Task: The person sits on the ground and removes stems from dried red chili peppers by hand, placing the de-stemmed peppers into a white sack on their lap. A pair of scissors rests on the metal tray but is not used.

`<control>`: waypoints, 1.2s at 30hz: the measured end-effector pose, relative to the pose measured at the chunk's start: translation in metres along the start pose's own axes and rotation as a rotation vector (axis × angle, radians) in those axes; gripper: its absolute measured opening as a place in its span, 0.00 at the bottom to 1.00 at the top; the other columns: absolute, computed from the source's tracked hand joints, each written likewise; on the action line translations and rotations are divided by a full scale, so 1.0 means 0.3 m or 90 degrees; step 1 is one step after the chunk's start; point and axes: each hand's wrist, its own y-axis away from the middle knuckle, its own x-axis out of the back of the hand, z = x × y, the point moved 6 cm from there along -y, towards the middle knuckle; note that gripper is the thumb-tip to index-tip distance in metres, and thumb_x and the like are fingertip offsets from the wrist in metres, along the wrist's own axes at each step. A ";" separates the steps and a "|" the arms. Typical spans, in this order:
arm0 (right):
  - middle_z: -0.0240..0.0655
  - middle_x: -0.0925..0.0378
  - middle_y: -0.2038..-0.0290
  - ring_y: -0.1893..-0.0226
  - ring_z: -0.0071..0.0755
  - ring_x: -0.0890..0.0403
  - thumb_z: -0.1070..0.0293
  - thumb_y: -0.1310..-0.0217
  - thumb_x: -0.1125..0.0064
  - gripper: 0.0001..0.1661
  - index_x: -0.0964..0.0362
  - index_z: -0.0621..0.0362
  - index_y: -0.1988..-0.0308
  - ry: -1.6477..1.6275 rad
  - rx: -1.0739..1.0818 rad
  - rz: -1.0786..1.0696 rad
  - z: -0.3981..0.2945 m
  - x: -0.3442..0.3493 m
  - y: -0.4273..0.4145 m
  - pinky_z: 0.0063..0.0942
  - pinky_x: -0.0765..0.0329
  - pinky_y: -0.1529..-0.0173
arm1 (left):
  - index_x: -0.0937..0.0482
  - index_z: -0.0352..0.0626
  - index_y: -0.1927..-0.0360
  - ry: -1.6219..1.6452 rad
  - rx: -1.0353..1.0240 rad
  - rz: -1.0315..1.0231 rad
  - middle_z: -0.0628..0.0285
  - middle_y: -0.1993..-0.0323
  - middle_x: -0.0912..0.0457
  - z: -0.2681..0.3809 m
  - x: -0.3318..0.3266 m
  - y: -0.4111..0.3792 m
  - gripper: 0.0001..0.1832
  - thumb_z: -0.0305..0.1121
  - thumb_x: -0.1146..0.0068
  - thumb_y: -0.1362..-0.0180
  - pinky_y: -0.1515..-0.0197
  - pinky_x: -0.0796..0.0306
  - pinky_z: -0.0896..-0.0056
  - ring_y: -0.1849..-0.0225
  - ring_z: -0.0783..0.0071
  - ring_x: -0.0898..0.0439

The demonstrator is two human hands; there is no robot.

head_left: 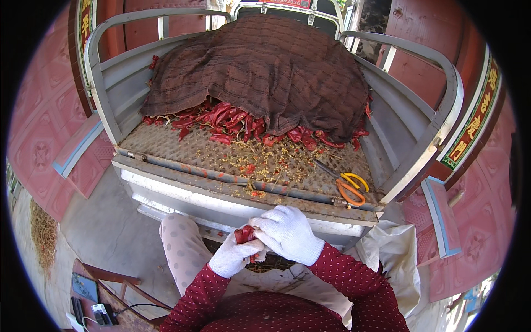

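In a white knit glove, my left hand grips a dried red chili pepper in front of my lap. My right hand, gloved the same way, has its fingertips pinched against the upper part of that pepper; the fingers partly hide it. Both hands are just short of the truck bed's tailgate. A heap of red chili peppers spills from under a dark brown cloth on the bed. Scissors with orange and yellow handles lie at the bed's right rear corner, blades partly open.
Pale seeds and pepper scraps litter the metal bed floor. Metal side rails rise at both sides. A white sack stands at my right. At lower left, a wooden stool bears a phone and a corded device.
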 end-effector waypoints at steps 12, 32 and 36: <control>0.33 0.17 0.64 0.67 0.25 0.19 0.67 0.29 0.47 0.16 0.20 0.67 0.53 -0.590 -0.433 0.033 0.084 -0.106 0.096 0.24 0.23 0.61 | 0.22 0.36 0.62 -0.044 -0.003 -0.012 0.63 0.74 0.21 -0.008 -0.014 -0.013 0.08 0.30 0.40 0.38 0.71 0.33 0.74 0.76 0.76 0.26; 0.46 0.18 0.68 0.71 0.48 0.19 0.55 0.33 0.44 0.19 0.21 0.61 0.60 -0.152 -0.340 -0.150 0.247 0.048 0.067 0.40 0.23 0.64 | 0.25 0.35 0.60 0.002 -0.036 -0.003 0.59 0.71 0.22 0.027 -0.010 -0.018 0.08 0.25 0.41 0.41 0.67 0.29 0.67 0.72 0.72 0.24; 0.48 0.17 0.64 0.64 0.54 0.17 0.55 0.37 0.43 0.17 0.19 0.58 0.61 0.009 -0.294 -0.063 0.364 0.122 0.002 0.47 0.21 0.58 | 0.27 0.37 0.62 0.055 -0.044 -0.007 0.57 0.72 0.22 0.034 0.024 0.000 0.08 0.24 0.40 0.42 0.69 0.31 0.67 0.73 0.71 0.27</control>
